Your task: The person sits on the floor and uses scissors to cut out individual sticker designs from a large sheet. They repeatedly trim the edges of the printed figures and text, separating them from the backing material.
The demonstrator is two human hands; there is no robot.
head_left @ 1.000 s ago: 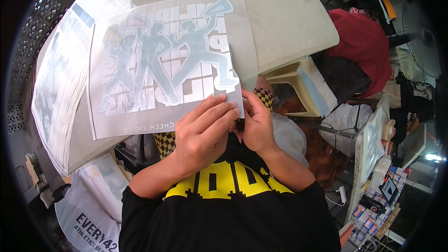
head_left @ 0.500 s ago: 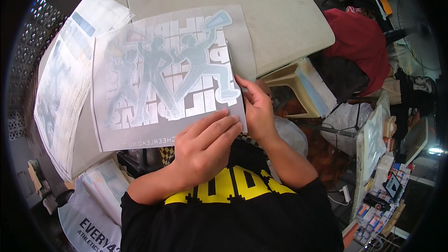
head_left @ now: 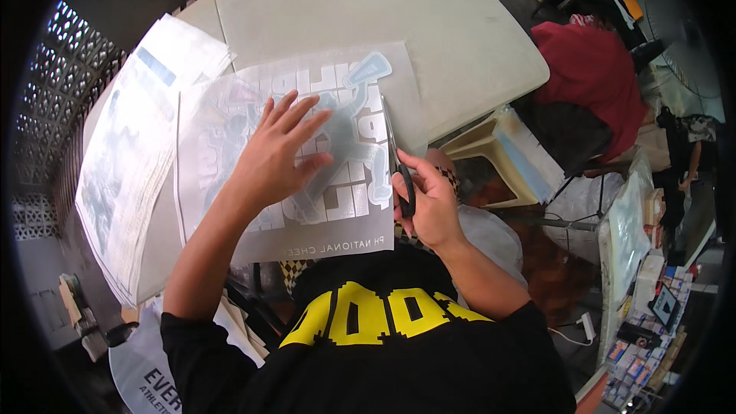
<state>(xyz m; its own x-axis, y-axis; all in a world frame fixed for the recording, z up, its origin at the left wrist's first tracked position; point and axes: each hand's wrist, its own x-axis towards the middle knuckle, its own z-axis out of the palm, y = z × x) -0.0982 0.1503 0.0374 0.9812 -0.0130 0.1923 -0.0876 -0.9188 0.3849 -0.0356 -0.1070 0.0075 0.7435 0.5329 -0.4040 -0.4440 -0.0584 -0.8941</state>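
A translucent printed film sheet (head_left: 253, 249) lies on the table's near side, its lower part reaching past the edge toward me. It bears mirrored white block lettering and pale blue figures, one raising a megaphone. My left hand (head_left: 277, 155) is over the middle of the print, fingers spread, holding nothing; whether it presses on the film I cannot tell. In my right hand (head_left: 431, 203) is a pair of scissors (head_left: 407, 192) with black handles. Their blades point away from me, in line with a cut between the print and a plain strip at the right.
More printed sheets (head_left: 126, 161) lie stacked at the left of the pale table (head_left: 330, 8). A cream plastic chair (head_left: 498, 184) and a red cloth (head_left: 586, 80) are off to the right. Small boxes (head_left: 630, 368) fill a shelf at lower right; a whitish bag (head_left: 142, 368) sits lower left.
My left hand has moved from the sheet's lower right edge up over its middle, fingers spreading. The film has shifted toward me and to the right. The scissors' black handles now show.
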